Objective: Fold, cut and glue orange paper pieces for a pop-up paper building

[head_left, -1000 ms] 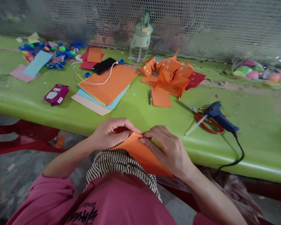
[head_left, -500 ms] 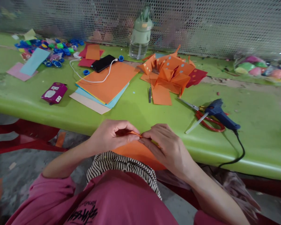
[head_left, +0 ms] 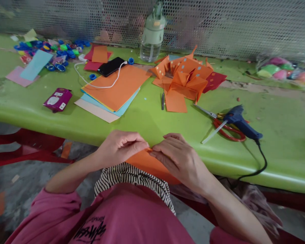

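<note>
Head view: I observe the left hand and right hand meeting at the near edge of the green surface, fingers of both pinching the orange paper. The glue gun lies beyond the paper, to its right.

- A green table carries everything listed here.
- A stack of paper sheets, orange on top.
- A black phone touches the stack's far corner, its white cable looping beside it.
- A folded orange paper model with small pale squares.
- A blue glue gun lies across red-handled scissors.
- A pale green water bottle by the mesh screen.
- Coloured bottle caps at far left.
- A magenta packet.
</note>
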Demonstrator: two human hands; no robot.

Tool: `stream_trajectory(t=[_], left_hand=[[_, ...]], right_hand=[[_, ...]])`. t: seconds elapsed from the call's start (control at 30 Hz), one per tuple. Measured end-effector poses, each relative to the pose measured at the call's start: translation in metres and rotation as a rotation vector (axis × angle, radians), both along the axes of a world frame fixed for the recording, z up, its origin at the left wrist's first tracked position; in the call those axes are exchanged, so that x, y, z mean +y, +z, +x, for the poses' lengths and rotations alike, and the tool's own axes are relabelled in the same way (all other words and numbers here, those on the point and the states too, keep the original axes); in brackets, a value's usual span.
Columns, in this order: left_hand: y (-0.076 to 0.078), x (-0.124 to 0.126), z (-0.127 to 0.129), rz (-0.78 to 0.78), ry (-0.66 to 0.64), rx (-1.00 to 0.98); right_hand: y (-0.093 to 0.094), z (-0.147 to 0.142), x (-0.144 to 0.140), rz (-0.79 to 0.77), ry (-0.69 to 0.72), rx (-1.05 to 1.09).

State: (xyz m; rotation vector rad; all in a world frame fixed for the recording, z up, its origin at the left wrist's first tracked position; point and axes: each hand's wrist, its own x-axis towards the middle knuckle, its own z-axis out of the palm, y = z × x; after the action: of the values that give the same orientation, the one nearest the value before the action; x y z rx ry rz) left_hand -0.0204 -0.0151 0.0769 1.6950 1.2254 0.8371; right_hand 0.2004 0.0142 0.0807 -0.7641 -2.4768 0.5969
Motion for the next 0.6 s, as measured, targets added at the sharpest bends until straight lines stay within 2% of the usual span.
stream_trajectory(t=[0.27, 0.4, 0.6], left_hand=[[0.0057, 0.0014, 0.0006, -0.064, -0.015, 0.019], [0.0032, 0.0017, 0.0051, -0.043, 0.039, -0.008], [0.0047, 0.0014, 0.0053, 0.001, 0.041, -0.017]], right_hand=[[-0.0044, -0.0001, 0.0040, -0.037, 0.019, -0.003], [-0.0038, -0.0022, 0.0035, -0.021, 0.010, 0.004], [-0.0023, -0.0030, 0.0009, -0.004, 0.034, -0.032]])
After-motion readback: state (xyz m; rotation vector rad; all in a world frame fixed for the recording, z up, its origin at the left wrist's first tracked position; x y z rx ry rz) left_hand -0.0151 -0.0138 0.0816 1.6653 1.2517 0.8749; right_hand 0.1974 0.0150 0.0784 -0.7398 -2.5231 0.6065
